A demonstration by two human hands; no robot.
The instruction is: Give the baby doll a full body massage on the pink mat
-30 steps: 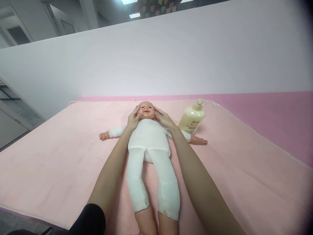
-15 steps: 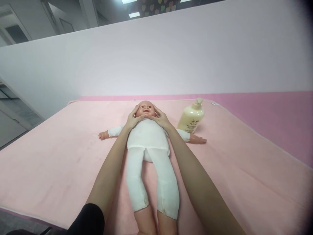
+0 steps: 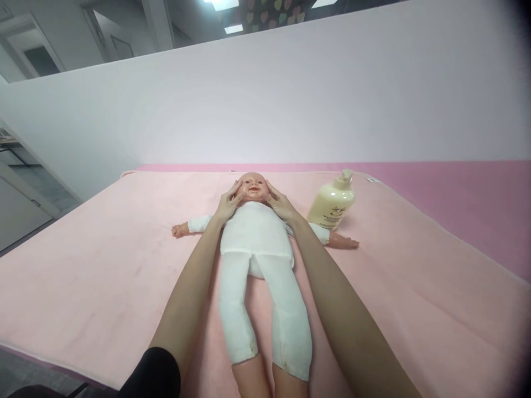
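A baby doll (image 3: 256, 235) in a white cloth body lies face up, its arms spread and its legs toward me. My left hand (image 3: 229, 202) rests along the left side of the doll's head (image 3: 254, 187), fingers stretched out and thumb on the cheek. On the right side, my right hand (image 3: 281, 203) mirrors it, its fingers extended by the temple and its thumb against the other cheek. Both hands touch the head without closing around it. Behind the doll's arm on the right stands a pale yellow pump bottle (image 3: 332, 203).
A light pink blanket (image 3: 124, 249) lies beneath the doll, over a darker pink surface (image 3: 456, 204). A white wall panel (image 3: 290, 105) rises behind it. Doors and ceiling lights show beyond the panel.
My thumbs have moved from the doll's chin outward and up onto its cheeks. The view has shifted slightly; the doll and bottle stay in place.
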